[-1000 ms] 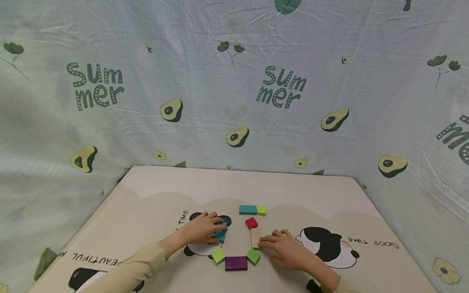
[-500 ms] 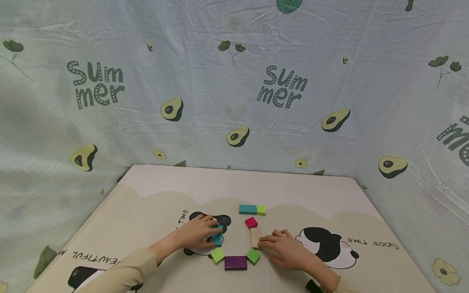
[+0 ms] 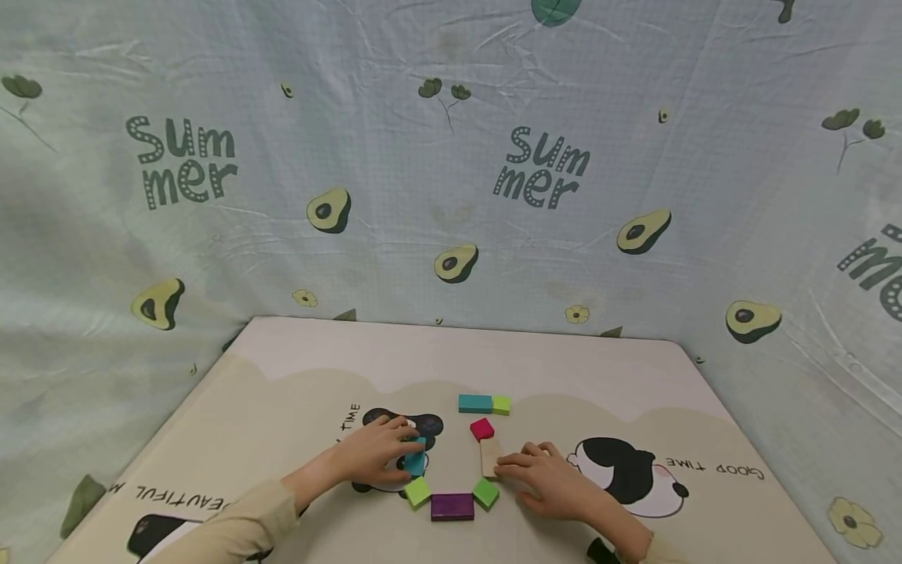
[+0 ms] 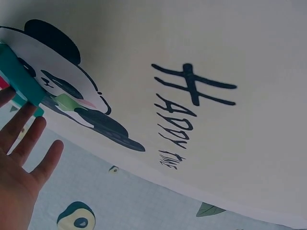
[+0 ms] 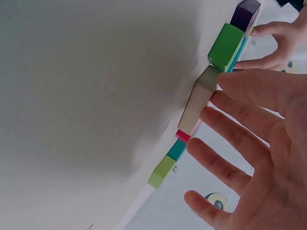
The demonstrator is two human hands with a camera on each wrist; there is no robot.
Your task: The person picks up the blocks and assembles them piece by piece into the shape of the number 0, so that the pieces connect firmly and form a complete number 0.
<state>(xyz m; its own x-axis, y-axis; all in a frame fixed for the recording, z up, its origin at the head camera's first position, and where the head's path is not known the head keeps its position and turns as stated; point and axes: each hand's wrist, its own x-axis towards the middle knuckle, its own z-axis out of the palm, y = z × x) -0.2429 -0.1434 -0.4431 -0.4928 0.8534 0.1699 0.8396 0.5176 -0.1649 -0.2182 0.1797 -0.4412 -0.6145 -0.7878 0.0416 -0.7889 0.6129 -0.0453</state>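
Observation:
In the head view my left hand (image 3: 377, 450) holds a teal rectangular block (image 3: 415, 462) between thumb and fingers, its near end close to a light green block (image 3: 417, 493). A purple block (image 3: 452, 507) lies to the right of that, with a green block (image 3: 486, 493) at its other end. My right hand (image 3: 553, 482) touches the outer side of a plain wooden block (image 3: 490, 458), its fingers mostly straight in the right wrist view. A red block (image 3: 482, 429) sits at the wooden block's far end.
Farther back, a second teal block (image 3: 475, 404) lies against a small lime block (image 3: 501, 406). The table (image 3: 606, 368) is printed with cartoon animals and lettering. A patterned curtain (image 3: 395, 157) hangs behind and beside it. Near the right forearm is a dark shape (image 3: 602, 551).
My left hand has drawn the teal block left and toward me, up to the light green block. My right hand has stayed in place at the wooden block.

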